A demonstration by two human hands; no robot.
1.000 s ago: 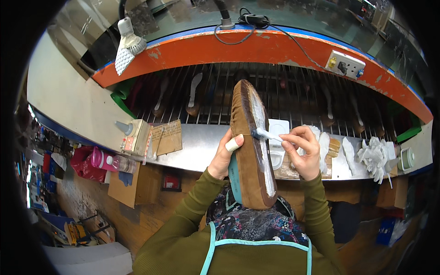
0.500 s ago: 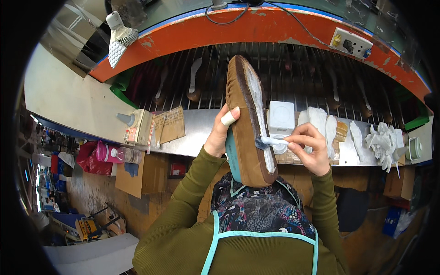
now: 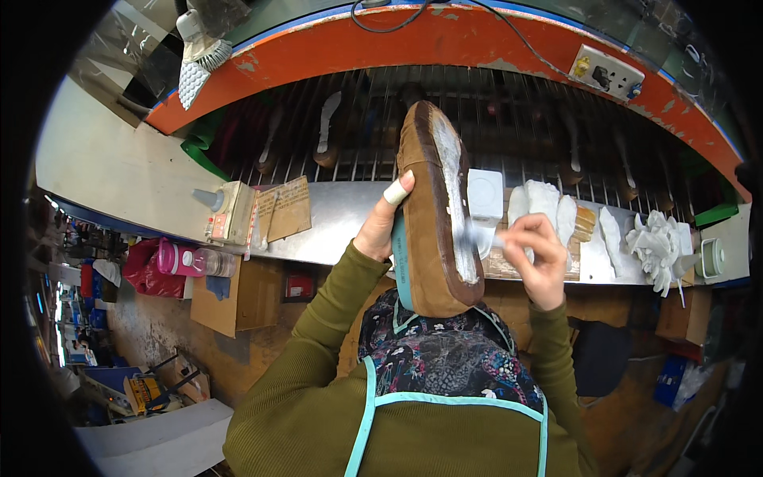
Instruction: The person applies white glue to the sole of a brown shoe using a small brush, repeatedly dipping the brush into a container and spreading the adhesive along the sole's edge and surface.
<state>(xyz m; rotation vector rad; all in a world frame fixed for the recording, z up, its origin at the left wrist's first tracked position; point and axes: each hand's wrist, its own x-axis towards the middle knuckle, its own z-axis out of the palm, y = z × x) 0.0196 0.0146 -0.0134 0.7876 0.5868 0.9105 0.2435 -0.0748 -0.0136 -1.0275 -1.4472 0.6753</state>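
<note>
Metal ledge point(image 3: 343, 208), behind brown suede shoe point(image 3: 429, 230) with lettered turquoise last point(image 3: 403, 277). Left hand point(image 3: 380, 226) grips shoe; right hand point(image 3: 543, 256), right of it, pinches blurred brush point(image 3: 482, 237). Printed cardboard point(image 3: 290, 208) lies left of shoe.

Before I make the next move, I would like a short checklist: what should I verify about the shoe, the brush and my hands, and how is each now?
1. Shoe gripped by left hand: ok.
2. Sole turned toward right hand: ok.
3. Brush in right hand: ok, though blurred.
4. Bristles touching sole: cannot tell, too blurred.
5. White coat over whole sole: cannot tell, far side turned away.
6. Wrap on left thumb: ok, in place.
</note>
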